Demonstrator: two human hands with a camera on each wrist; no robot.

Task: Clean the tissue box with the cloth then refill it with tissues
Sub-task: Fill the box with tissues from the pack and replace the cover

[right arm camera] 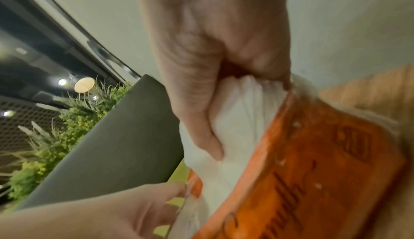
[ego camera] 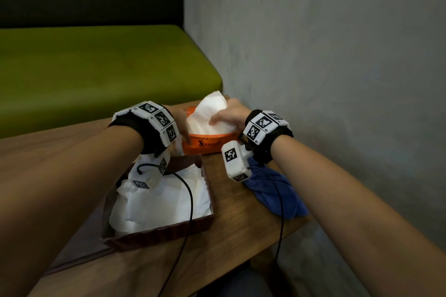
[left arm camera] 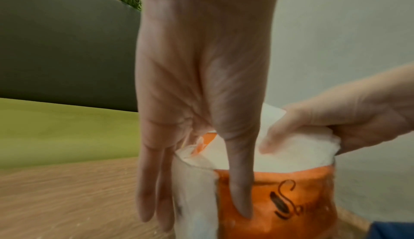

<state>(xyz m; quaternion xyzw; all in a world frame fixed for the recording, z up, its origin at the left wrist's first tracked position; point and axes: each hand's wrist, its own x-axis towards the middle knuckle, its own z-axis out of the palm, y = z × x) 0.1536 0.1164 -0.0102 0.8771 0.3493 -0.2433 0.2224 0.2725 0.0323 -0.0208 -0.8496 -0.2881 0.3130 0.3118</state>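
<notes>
At the far corner of the wooden table (ego camera: 241, 224), close to the grey wall (ego camera: 337, 55), the right hand (ego camera: 230, 114) has a thick wad of white tissues (ego camera: 207, 116) bunched in its curled fingers and thumb, drawing it out of an orange plastic pack (ego camera: 210, 144). The left hand (ego camera: 184, 131) lies against the pack's near end with fingers fairly straight, thumb down the printed front, steadying it rather than gripping. The tissue box (ego camera: 202, 223), dark brown and open-topped, sits nearer the person with white sheets already loose inside, and the blue cloth (ego camera: 277, 195) lies crumpled just beside it on the right, so the wiping looks finished. To do this well, I would hold the pack down firmly and lift the stack out in one piece, keeping it flat enough to drop square into the box. The left wristband and camera housing cover most of that hand from above, the pack's far side is hidden behind the tissues, and the wrist views are too blurred to read the lettering or tell how many sheets remain inside.
</notes>
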